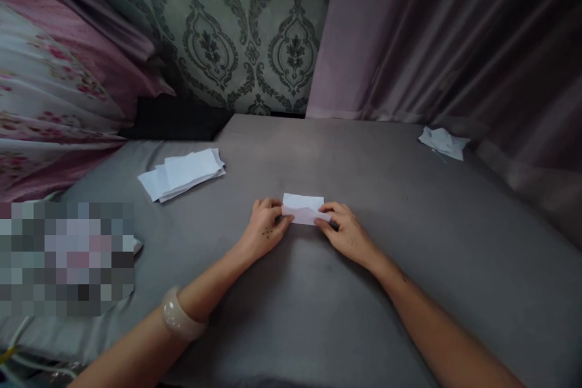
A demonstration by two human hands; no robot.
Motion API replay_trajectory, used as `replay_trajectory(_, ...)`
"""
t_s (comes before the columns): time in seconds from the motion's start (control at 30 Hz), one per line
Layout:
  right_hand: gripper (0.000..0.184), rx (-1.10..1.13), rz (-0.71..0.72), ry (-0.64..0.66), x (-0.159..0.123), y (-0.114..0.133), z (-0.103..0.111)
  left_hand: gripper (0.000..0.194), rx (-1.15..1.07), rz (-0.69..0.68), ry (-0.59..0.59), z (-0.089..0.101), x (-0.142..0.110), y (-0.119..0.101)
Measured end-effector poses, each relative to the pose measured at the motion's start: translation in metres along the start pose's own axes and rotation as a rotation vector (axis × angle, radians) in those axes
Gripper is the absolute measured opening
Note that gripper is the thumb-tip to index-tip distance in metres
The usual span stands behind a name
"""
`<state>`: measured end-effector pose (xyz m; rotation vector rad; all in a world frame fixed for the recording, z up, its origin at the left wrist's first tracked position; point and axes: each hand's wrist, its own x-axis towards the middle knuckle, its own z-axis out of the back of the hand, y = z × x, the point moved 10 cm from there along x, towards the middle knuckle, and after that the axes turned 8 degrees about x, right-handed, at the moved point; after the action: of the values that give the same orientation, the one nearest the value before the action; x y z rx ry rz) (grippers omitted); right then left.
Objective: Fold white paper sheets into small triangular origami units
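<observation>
A small white sheet of paper [304,210] is held out flat between both hands, over the middle of the grey cloth surface. Its near part is folded up over the far part, leaving an uneven edge across it. My left hand [266,225] pinches the left end between thumb and fingers. At the right end, my right hand [346,231] grips the paper the same way, thumb in front and fingers behind. A pale bangle [182,315] circles my left wrist.
On the grey bed-like surface [309,315], a stack of white papers [186,173] lies at left. Crumpled white paper [443,142] sits far right. A black folded item [177,118] rests at the back left. Curtains [409,42] hang on both sides; cables [22,345] are lower left.
</observation>
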<state>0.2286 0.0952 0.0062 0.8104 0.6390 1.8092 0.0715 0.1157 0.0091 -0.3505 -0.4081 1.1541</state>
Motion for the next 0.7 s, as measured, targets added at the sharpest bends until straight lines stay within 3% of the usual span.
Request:
replay_trajectory(0.2, 0.03, -0.068, -0.167, -0.17, 0.003, -0.016, 0.008, 0.037, 0.063, 0.132, -0.073, -0.002, 0.008, 0.013)
replay_trajectory(0.53, 0.031, -0.317, -0.234, -0.215, 0.003, -0.018, 0.008, 0.03, 0.219, 0.034, -0.152, -0.002, 0.007, 0.007)
replay_trajectory(0.7, 0.013, -0.336, -0.174, -0.183, 0.004, -0.009, 0.007, 0.024, 0.401, -0.053, -0.112, -0.003, 0.007, -0.01)
